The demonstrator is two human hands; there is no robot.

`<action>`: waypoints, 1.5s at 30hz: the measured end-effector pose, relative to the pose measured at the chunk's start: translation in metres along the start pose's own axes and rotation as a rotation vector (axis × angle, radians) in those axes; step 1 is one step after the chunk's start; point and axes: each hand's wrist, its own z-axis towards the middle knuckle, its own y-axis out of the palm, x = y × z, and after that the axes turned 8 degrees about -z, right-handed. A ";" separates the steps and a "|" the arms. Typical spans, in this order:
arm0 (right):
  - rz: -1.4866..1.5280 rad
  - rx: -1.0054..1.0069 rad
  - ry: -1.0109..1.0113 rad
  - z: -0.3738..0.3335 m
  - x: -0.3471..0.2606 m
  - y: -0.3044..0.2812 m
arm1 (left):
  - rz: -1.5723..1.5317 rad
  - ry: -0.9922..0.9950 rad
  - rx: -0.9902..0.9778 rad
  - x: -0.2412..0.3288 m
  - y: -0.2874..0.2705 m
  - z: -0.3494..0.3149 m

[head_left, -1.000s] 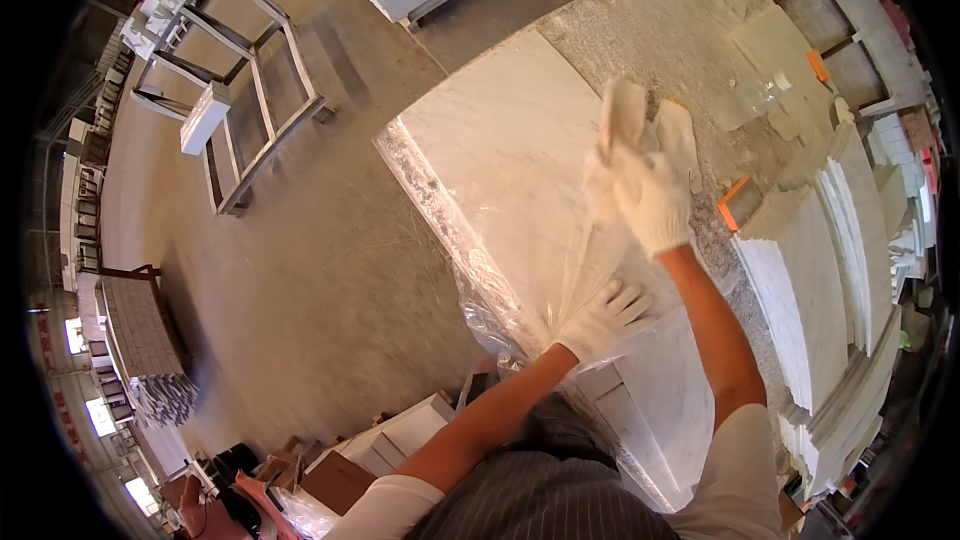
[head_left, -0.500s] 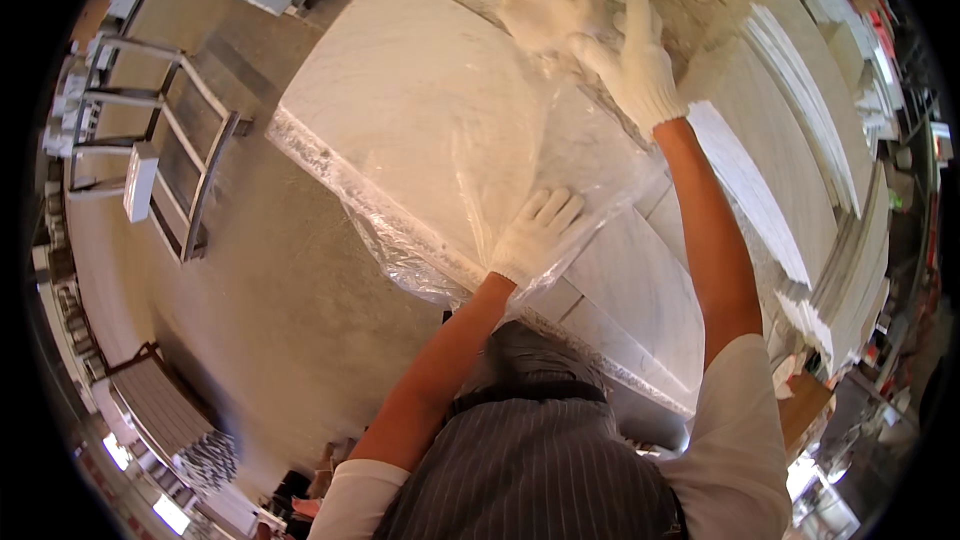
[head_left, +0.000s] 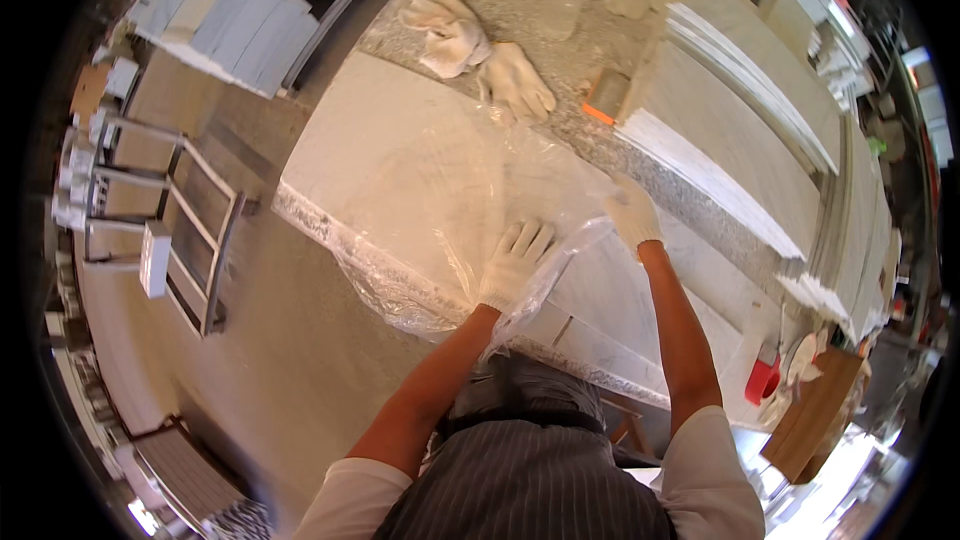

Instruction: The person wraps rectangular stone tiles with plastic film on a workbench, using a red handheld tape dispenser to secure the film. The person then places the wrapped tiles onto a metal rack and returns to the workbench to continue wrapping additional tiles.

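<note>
A clear plastic sheet (head_left: 470, 165) lies over pale stone slabs (head_left: 385, 105) on the bench. My left hand (head_left: 515, 262), in a white knit glove, rests flat on the sheet with its fingers stretched out. To its right, my gloved right hand (head_left: 632, 215) is closed at the sheet's right edge, where the film bunches; its fingertips are slightly blurred. Along the near left side the plastic hangs crumpled (head_left: 390, 302) over the slab's rough edge. Beyond the slabs lie a loose white glove (head_left: 517, 80) and a crumpled pale glove or cloth (head_left: 445, 32).
A clear bottle (head_left: 568, 2) and an orange-edged block (head_left: 606, 96) sit on the bench's far part. Stacked slabs (head_left: 730, 155) stand at the right, near a red object (head_left: 763, 380) and a wooden board (head_left: 815, 410). A metal frame (head_left: 190, 210) stands on the left floor.
My right hand has come back from the loose gloves to the plastic's right edge. The gloves now lie apart from it. My left hand stays flat on the sheet; the view has shifted.
</note>
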 end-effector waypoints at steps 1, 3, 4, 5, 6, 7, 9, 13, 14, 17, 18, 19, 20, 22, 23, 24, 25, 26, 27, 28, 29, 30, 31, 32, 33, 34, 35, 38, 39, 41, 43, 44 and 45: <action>0.136 -0.040 0.003 -0.006 0.005 0.001 | -0.018 -0.001 0.006 0.003 -0.001 0.002; 0.235 0.085 0.019 -0.026 0.022 0.004 | -0.061 0.016 0.007 0.010 -0.006 0.006; 0.277 0.150 0.029 -0.039 0.031 0.003 | -0.094 0.061 -0.040 0.008 -0.005 0.004; 0.298 0.162 0.087 -0.056 0.036 -0.004 | -0.132 0.102 -0.083 0.002 0.000 0.000; 0.313 0.174 0.144 -0.076 0.041 -0.015 | -0.174 0.140 -0.122 0.002 0.007 0.000; 0.327 0.179 0.196 -0.096 0.049 -0.023 | -0.217 0.202 -0.134 0.011 0.012 -0.002; 0.538 0.332 0.346 -0.144 0.080 -0.028 | -0.287 0.291 -0.156 0.028 0.017 -0.013; 0.795 0.562 0.678 -0.243 0.135 -0.033 | -0.352 0.556 -0.283 0.071 0.026 -0.006; 0.877 0.636 0.769 -0.265 0.138 -0.035 | -0.366 0.566 -0.299 0.082 0.026 0.001; 1.067 0.830 0.853 -0.324 0.167 -0.017 | -0.421 0.589 -0.383 0.110 0.035 0.024; 1.122 0.858 0.846 -0.338 0.170 -0.014 | -0.444 0.581 -0.431 0.119 0.040 0.034; 1.133 0.875 0.880 -0.350 0.174 -0.010 | -0.470 0.575 -0.481 0.129 0.045 0.043; 1.138 0.883 0.914 -0.361 0.178 -0.006 | -0.442 0.554 -0.478 0.135 0.057 0.047; 1.150 0.914 0.968 -0.380 0.183 -0.002 | -0.392 0.510 -0.476 0.146 0.088 0.053; 1.156 0.947 0.991 -0.389 0.184 0.000 | -0.299 0.559 -0.478 0.159 0.094 0.060; 1.162 0.979 1.012 -0.397 0.184 0.002 | -0.206 0.606 -0.478 0.170 0.099 0.068; 1.153 1.005 1.038 -0.404 0.186 0.005 | -0.110 0.642 -0.471 0.181 0.104 0.073; 1.142 1.035 1.067 -0.414 0.188 0.008 | -0.084 0.646 -0.506 0.190 0.111 0.077; 1.199 0.986 1.011 -0.430 0.186 0.007 | -0.058 0.647 -0.540 0.199 0.118 0.080; 1.188 1.017 1.118 -0.436 0.183 0.007 | -0.030 0.654 -0.573 0.209 0.125 0.084; 1.198 0.992 1.110 -0.451 0.190 0.019 | -0.001 0.667 -0.656 0.229 0.117 0.092; 1.208 0.966 1.102 -0.465 0.198 0.030 | 0.030 0.678 -0.737 0.248 0.107 0.098; 1.208 0.936 1.156 -0.474 0.196 0.037 | 0.066 0.686 -0.823 0.262 0.100 0.100; 1.209 0.904 1.210 -0.481 0.195 0.042 | 0.105 0.722 -0.836 0.270 0.105 0.099; 1.204 0.814 1.250 -0.488 0.195 0.045 | 0.144 0.757 -0.849 0.277 0.109 0.097; 1.184 0.772 1.273 -0.495 0.196 0.054 | 0.184 0.796 -0.867 0.282 0.112 0.092; 1.165 0.745 1.294 -0.499 0.199 0.061 | 0.180 0.806 -0.850 0.285 0.118 0.085; 1.116 0.662 1.319 -0.509 0.206 0.075 | 0.154 0.824 -0.808 0.289 0.125 0.061; 1.101 0.633 1.319 -0.512 0.209 0.077 | 0.136 0.815 -0.797 0.287 0.120 0.052; 1.099 0.537 1.256 -0.523 0.219 0.084 | 0.121 0.821 -0.779 0.283 0.112 0.038; 1.128 0.483 1.245 -0.532 0.227 0.083 | 0.131 0.839 -0.766 0.277 0.107 0.027; 1.029 0.458 1.247 -0.536 0.228 0.073 | 0.137 0.854 -0.779 0.274 0.108 0.026; 0.574 0.570 1.167 -0.538 0.231 0.066 | 0.143 0.858 -0.787 0.271 0.108 0.024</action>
